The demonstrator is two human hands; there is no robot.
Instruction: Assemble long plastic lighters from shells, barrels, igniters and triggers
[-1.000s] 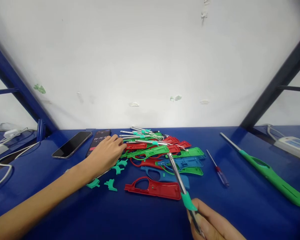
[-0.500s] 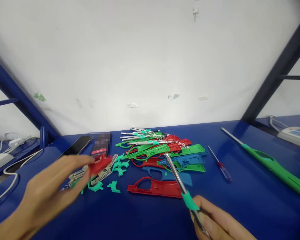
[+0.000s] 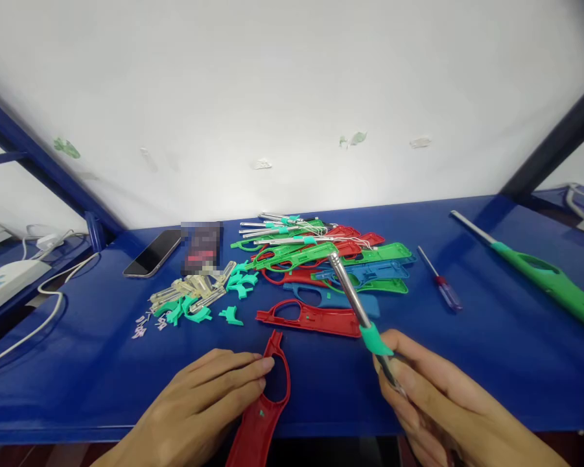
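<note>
My left hand (image 3: pixel 209 395) is closed on a red lighter shell half (image 3: pixel 267 410), its fingertips on the rim of the trigger loop and its thumb hidden. The shell lies slantwise at the front edge of the table, inner side up. My right hand (image 3: pixel 418 395) pinches the dark lower end of a metal lighter tube (image 3: pixel 350 290), which carries a teal collar (image 3: pixel 374 338) and points up and left. Just behind the hands lies another red shell half (image 3: pixel 315 318). Teal triggers (image 3: pixel 231 316) and clear fuel tanks (image 3: pixel 201 288) form a heap at the left.
Green, red and blue shells (image 3: pixel 369 275) with metal tubes (image 3: pixel 282 242) are piled in the middle. A screwdriver (image 3: pixel 442 285) and a whole green lighter (image 3: pixel 539 275) lie right. A phone (image 3: pixel 154 253), small pale parts (image 3: pixel 140 329) and a white cable (image 3: pixel 58 305) are left.
My left hand has come from over the heap of small parts to the front edge, bringing the red piece. My right hand still holds the tube. The view has tilted down.
</note>
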